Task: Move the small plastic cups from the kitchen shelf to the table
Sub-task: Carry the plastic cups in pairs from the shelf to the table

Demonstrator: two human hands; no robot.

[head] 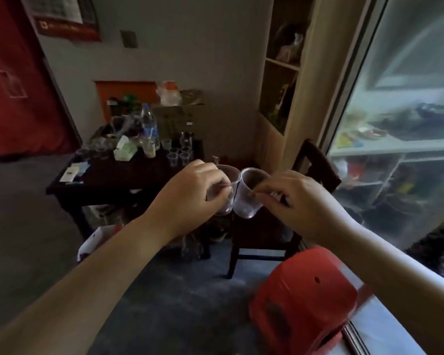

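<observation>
My left hand (198,193) grips a small clear plastic cup (228,180) by its side. My right hand (295,201) pinches a second clear cup (249,193) at its rim. The two cups touch each other in the air, above the floor and in front of a dark chair. The dark wooden table (108,180) stands ahead to the left. Several small clear cups (178,155) stand in a cluster near its right far corner. The kitchen shelf (282,65) rises at the upper right, with dim items in its compartments.
The table also holds a water bottle (149,124), a green-white pack (124,148), papers and clutter. A dark chair (310,160) stands under my right hand. A red plastic stool (303,301) lies at the lower right. A glass door (405,124) fills the right side.
</observation>
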